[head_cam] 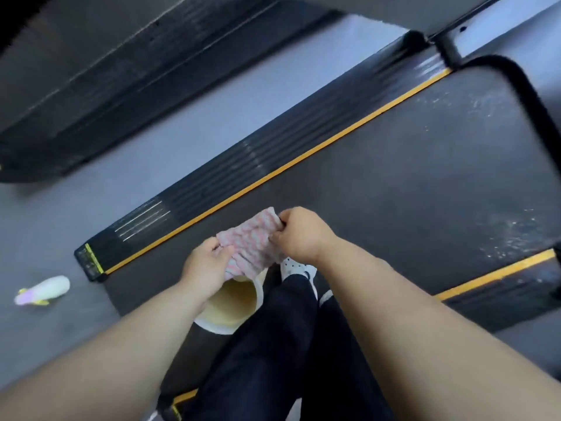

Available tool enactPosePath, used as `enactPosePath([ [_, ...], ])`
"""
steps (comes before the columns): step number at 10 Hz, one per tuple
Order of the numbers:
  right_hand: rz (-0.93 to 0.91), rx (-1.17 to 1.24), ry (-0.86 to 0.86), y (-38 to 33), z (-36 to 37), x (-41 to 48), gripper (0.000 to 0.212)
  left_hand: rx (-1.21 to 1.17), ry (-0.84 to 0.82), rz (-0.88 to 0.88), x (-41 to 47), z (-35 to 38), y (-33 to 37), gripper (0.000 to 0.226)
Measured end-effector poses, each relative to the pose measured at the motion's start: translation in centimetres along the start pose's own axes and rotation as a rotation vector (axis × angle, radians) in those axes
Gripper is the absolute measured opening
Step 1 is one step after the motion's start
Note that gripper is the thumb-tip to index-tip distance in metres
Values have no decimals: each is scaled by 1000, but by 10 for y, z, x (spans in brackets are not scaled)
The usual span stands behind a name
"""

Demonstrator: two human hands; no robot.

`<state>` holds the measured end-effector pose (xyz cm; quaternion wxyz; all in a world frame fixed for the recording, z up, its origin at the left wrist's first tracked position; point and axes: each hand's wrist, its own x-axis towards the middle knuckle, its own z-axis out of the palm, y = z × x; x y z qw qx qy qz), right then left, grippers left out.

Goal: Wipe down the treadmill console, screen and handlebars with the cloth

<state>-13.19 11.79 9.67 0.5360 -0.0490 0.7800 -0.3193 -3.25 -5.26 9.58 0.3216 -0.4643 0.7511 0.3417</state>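
My left grip (206,268) and right grip (300,235) both have their fingers curled onto the cloth (252,241). Each pinches one end of it, left at the near lower edge, right at the far upper edge. Neither is released; the cloth is drawn between them in the air.

The cloth is a soft, nubbly fabric in a pink and white weave, bunched into folds, roughly oblong. It hangs in front of my legs, above the belt and just over the bucket (233,302), whose round cream rim and smooth pale inner wall show below my left wrist. I cannot tell what is in the bucket.

Past the cloth I see a white shoe (293,265) with small dark dots, and dark trousers (273,344) run down to it. I stand on the treadmill belt (394,177), a matt dark grey surface with pale flecks and smears toward the right. A thin yellow line edges it on each side. The side rail (212,189) on the left is black and ribbed lengthwise, with a squared end cap.

A black handlebar (528,95), round in section, curves across the upper right. On the smooth grey floor (182,132) at far left lies a blurred white spray bottle (42,291) on its side, well apart from the cloth.
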Motion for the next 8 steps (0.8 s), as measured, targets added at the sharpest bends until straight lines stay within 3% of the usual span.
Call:
enactPosePath([
  [2, 17, -43, -169, 44, 91, 68, 30, 163, -60, -126, 49, 38, -87, 30],
  [3, 38, -27, -172, 58, 126, 84, 31, 223, -66, -178, 60, 50, -119, 34],
  [4, 27, -22, -162, 64, 145, 94, 14, 180, -11, -205, 71, 61, -129, 32],
  [5, 37, -6, -129, 73, 153, 105, 11, 138, 17, -202, 84, 65, -130, 29],
  [6, 67, 7, -140, 75, 157, 115, 18, 167, 24, -232, 95, 64, -132, 29],
  [7, 107, -38, -172, 76, 158, 120, 37, 124, 10, -287, 97, 66, -131, 40],
  [8, 138, 91, -106, 83, 151, 120, 59, 64, 19, -321, 100, 66, -123, 48],
])
